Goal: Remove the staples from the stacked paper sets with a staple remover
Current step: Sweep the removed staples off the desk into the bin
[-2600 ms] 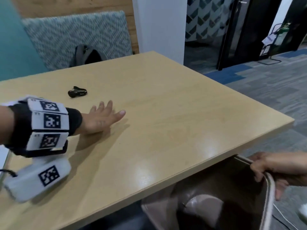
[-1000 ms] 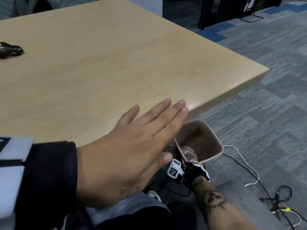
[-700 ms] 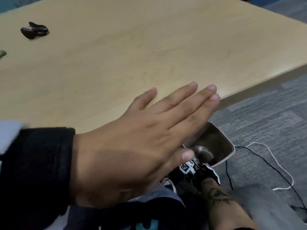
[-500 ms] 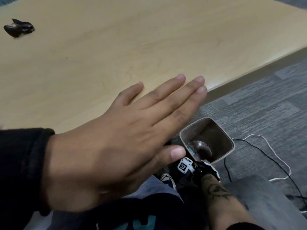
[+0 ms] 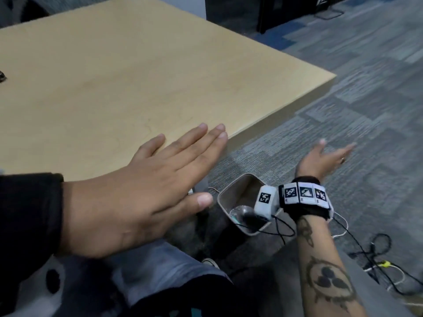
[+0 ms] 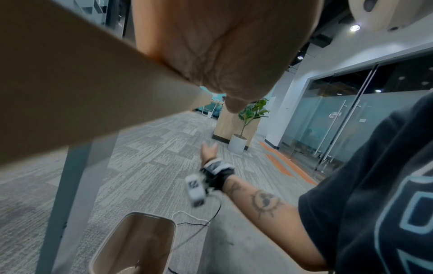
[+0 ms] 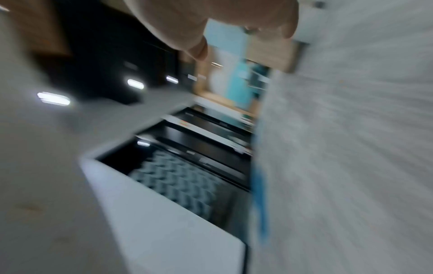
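Note:
No paper sets are in view. A sliver of the black staple remover [image 5: 1, 77] shows at the far left edge of the wooden table [image 5: 160, 65]. My left hand [image 5: 196, 165] lies flat at the table's near edge, fingers straight and together, holding nothing. In the left wrist view its palm [image 6: 222, 55] sits against the table edge [image 6: 70, 92]. My right hand [image 5: 332, 154] is raised over the carpet to the right of the table, fingers spread and empty. The right wrist view is motion-blurred, showing only the hand [image 7: 222, 22] at the top.
A beige waste bin [image 5: 235, 188] stands on the carpet below the table's near edge, with something shiny inside; its rim [image 6: 150, 216] shows in the left wrist view. Cables [image 5: 377, 259] lie on the floor at the right. A potted plant [image 6: 248, 118] stands farther off.
My right hand has let go of the bin's rim, leaving it on the floor, and has risen out to the right with its fingers spread. The left hand stays flat at the table edge.

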A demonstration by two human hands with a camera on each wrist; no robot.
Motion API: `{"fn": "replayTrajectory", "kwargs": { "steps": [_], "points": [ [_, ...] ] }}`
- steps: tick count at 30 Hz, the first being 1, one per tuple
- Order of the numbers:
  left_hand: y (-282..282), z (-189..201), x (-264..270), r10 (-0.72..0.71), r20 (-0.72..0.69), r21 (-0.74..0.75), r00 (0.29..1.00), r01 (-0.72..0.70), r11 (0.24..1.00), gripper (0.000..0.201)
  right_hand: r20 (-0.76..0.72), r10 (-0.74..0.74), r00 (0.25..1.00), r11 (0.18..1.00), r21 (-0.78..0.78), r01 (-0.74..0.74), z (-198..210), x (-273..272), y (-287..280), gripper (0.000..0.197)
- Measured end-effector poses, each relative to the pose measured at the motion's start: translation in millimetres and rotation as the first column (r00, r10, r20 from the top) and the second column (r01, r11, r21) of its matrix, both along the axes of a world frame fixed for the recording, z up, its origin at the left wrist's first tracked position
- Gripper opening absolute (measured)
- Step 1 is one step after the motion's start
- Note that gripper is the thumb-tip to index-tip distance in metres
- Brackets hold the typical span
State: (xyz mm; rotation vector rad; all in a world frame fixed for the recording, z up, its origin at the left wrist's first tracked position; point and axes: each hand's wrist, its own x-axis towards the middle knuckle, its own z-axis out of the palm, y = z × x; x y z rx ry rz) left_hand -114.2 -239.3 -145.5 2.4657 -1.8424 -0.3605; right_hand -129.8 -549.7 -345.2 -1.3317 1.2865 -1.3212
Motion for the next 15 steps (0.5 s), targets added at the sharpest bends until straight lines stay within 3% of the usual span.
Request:
{"fn": "replayTrajectory", "kwargs": {
  "steps": [2, 4, 6, 8, 9, 10, 12, 13, 15],
  "points": [
    [2.0, 1.5, 9.1, -0.006, -0.130, 0.051, 0.992, 0.013, 0.999, 0.065, 0.090, -0.005, 0.996, 0.954, -0.298, 0.031, 76.5, -6.2, -4.6, 0.059],
    [-0.9, 9.6, 19.2, 0.022, -0.274, 0.034, 0.961, -0.014, 0.999, 0.067, 0.092, 0.085, 0.992, 0.811, -0.585, -0.016, 158.7, -14.6, 10.3, 0.053],
    [-1.8, 22.7, 24.5, 0.065, -0.430, -0.049, 0.901, -0.095, 0.994, 0.067, -0.034, 0.297, 0.954, 0.648, -0.727, -0.228, 209.4, -10.2, 40.1, 0.049],
    [0.0, 35.6, 32.3, 0.143, -0.518, -0.093, 0.843, -0.222, 0.970, 0.066, -0.300, 0.442, 0.845, 0.444, -0.746, -0.497, 251.6, -0.7, 77.2, 0.047],
    [1.5, 41.3, 37.1, 0.196, -0.535, -0.095, 0.822, -0.289, 0.953, 0.065, -0.469, 0.492, 0.733, 0.329, -0.679, -0.656, 268.2, 4.5, 94.7, 0.047],
    [3.8, 47.5, 40.8, 0.255, -0.531, -0.082, 0.808, -0.348, 0.934, 0.061, -0.648, 0.499, 0.576, 0.210, -0.554, -0.805, 281.6, 10.8, 110.8, 0.048],
    [14.0, 58.2, 49.6, 0.397, -0.468, -0.023, 0.790, -0.460, 0.888, 0.046, -0.915, 0.357, 0.186, -0.004, -0.201, -0.980, 299.6, 24.3, 143.5, 0.052],
    [21.4, 63.8, 54.6, 0.464, -0.427, 0.001, 0.776, -0.513, 0.858, 0.039, -0.968, 0.250, 0.009, -0.078, -0.030, -0.997, 305.1, 31.6, 160.2, 0.052],
    [41.6, 73.4, 66.1, 0.588, -0.392, 0.034, 0.708, -0.628, 0.778, 0.024, -0.971, 0.087, -0.224, -0.165, 0.208, -0.964, 310.1, 47.9, 195.0, 0.050]
  ]
}}
